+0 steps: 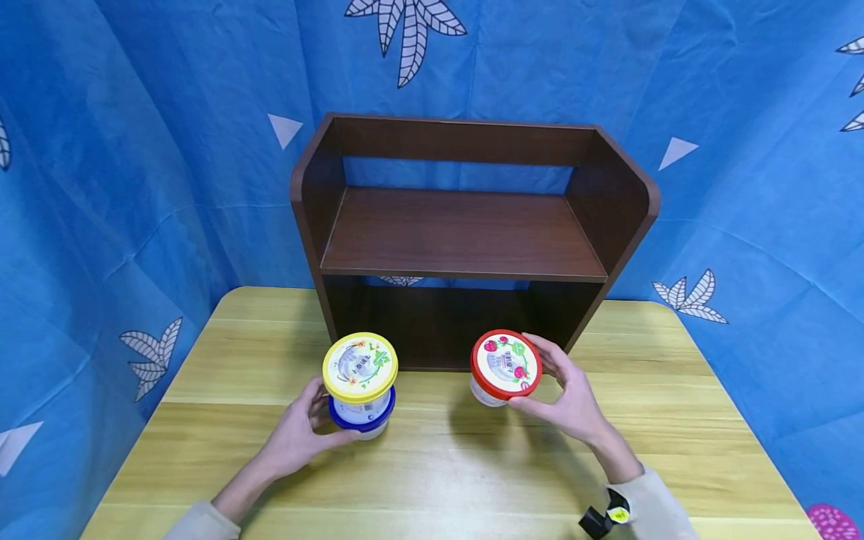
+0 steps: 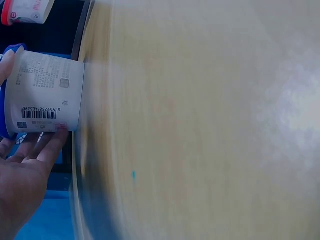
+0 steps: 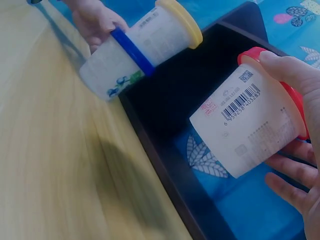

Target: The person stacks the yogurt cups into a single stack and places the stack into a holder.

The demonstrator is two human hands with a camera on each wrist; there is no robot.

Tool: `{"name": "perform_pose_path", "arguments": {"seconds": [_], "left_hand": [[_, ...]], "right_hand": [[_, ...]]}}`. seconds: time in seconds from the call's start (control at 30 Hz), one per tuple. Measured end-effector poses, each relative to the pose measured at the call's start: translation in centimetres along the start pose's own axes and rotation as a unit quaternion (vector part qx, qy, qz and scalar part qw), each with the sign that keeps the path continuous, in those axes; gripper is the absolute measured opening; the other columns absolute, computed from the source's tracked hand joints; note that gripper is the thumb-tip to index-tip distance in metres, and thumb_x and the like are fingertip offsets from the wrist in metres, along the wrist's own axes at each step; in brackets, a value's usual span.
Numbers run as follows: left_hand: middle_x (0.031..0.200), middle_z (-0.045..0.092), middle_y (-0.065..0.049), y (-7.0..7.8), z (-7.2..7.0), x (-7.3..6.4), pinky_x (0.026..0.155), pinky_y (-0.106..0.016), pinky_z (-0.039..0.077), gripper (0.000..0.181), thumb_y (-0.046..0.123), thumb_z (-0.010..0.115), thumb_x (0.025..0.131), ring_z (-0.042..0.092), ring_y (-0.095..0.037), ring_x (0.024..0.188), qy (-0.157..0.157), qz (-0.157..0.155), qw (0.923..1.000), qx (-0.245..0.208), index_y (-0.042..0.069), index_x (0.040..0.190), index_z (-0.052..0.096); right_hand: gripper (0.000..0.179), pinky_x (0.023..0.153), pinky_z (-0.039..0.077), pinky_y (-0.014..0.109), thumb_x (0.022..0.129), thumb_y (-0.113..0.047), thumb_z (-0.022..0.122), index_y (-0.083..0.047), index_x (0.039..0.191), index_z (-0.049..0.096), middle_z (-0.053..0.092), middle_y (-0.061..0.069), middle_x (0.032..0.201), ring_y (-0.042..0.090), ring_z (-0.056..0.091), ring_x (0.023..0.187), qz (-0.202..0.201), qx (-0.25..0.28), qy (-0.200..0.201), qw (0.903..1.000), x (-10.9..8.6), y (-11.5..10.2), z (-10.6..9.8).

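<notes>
My left hand (image 1: 295, 433) grips a white paper cup with a blue lid (image 1: 364, 421), fingers on one side and thumb on the other. On top of that lid stands a second cup with a yellow lid (image 1: 360, 367). I cannot tell whether the lower cup touches the table. Over on the right, my right hand (image 1: 565, 390) holds a cup with a red lid (image 1: 506, 364) between thumb and fingers near the rim. Its shadow lies apart on the table, so this cup is in the air. A barcode shows on its side (image 3: 245, 120) in the right wrist view.
Behind both hands stands a dark brown two-level shelf (image 1: 462, 232) with raised side panels. Its lower compartment opens toward me. The light wooden table (image 1: 432, 480) spreads in front, and a blue patterned cloth (image 1: 169, 150) hangs behind.
</notes>
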State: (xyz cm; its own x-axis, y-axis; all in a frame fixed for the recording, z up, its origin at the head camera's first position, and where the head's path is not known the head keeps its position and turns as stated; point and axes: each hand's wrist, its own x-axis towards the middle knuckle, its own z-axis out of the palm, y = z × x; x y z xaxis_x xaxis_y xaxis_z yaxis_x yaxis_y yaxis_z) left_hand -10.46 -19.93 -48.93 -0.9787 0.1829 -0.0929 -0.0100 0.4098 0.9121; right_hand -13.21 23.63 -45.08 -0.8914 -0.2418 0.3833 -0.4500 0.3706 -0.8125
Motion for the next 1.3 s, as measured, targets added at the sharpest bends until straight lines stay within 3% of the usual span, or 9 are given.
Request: {"name": "perform_pose_path", "arguments": {"seconds": [0.2,0.47,0.9,1.3], "left_hand": [[0.159,0.049,-0.021,0.0,0.0,0.0,0.117,-0.055,0.053,0.099,0.032,0.095,0.078,0.049,-0.047,0.148,-0.001,0.000,1.0000,0.000,0.015,0.156,0.036],[0.159,0.050,-0.021,0.0,0.0,0.0,0.117,-0.055,0.053,0.098,0.032,0.095,0.078,0.049,-0.046,0.148,-0.003,-0.001,1.0000,-0.001,0.015,0.155,0.037],[0.159,0.049,-0.021,0.0,-0.1,0.1,0.117,-0.055,0.053,0.098,0.033,0.095,0.079,0.049,-0.046,0.148,-0.002,-0.005,1.0000,0.002,0.015,0.156,0.036],[0.159,0.049,-0.020,-0.1,-0.2,0.1,0.117,-0.056,0.052,0.098,0.034,0.095,0.079,0.049,-0.046,0.148,-0.004,-0.003,1.0000,-0.001,0.016,0.156,0.037]], "right_hand": [[0.091,0.098,0.055,0.016,0.073,-0.005,0.092,-0.018,0.153,0.050,0.067,0.007,0.143,-0.002,0.061,0.125,-0.006,0.011,0.003,0.9999,0.7,-0.5,0.6],[0.090,0.100,0.054,0.015,0.075,-0.002,0.089,-0.015,0.154,0.049,0.064,-0.005,0.144,0.000,0.060,0.126,-0.015,0.042,0.002,0.9990,1.4,-1.1,1.4],[0.091,0.102,0.055,0.014,0.072,0.003,0.087,-0.009,0.154,0.048,0.063,-0.014,0.143,0.002,0.062,0.125,-0.043,0.084,0.003,0.9955,2.9,-2.8,2.6],[0.090,0.102,0.056,0.014,0.073,-0.002,0.089,-0.005,0.153,0.049,0.064,-0.010,0.143,0.005,0.062,0.123,-0.086,0.111,0.006,0.9901,3.8,-3.7,3.4]]}}
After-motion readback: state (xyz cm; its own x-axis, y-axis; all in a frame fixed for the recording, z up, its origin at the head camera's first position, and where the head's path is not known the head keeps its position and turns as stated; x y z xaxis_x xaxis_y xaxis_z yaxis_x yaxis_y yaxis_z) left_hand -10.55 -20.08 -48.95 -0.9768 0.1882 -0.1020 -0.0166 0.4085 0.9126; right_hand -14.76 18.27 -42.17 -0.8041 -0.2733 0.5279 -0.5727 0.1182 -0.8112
